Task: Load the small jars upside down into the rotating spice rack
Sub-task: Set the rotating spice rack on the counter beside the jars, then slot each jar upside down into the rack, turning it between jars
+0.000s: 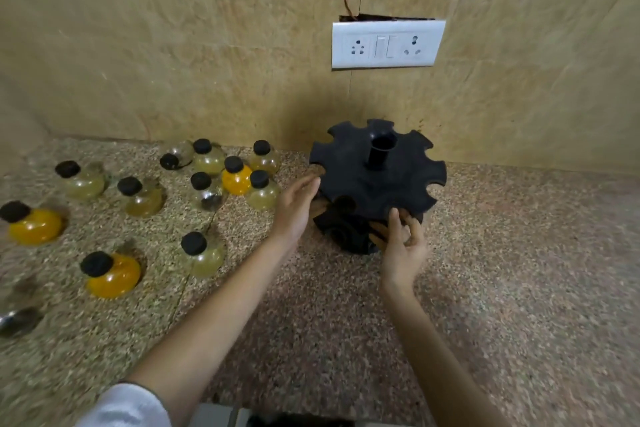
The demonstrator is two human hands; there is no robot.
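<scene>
The black rotating spice rack (pixel 377 180) stands on the counter near the back wall, its notched top disc holding no jars and a hollow post at its centre. My left hand (pixel 296 206) lies open against the rack's left edge, fingers straight. My right hand (pixel 403 241) is at the rack's front underside, thumb on the disc rim, fingers loosely curled and holding nothing. Several small round jars with black caps stand upright on the counter to the left, such as an orange one (pixel 237 178), a pale one (pixel 204 255) and another orange one (pixel 110 276).
The speckled stone counter (pixel 519 270) stretches right of the rack. A white socket plate (pixel 388 44) sits on the beige wall above it. A blurred dark jar (pixel 17 321) lies at the far left edge. A white sleeve (pixel 128 406) shows at the bottom.
</scene>
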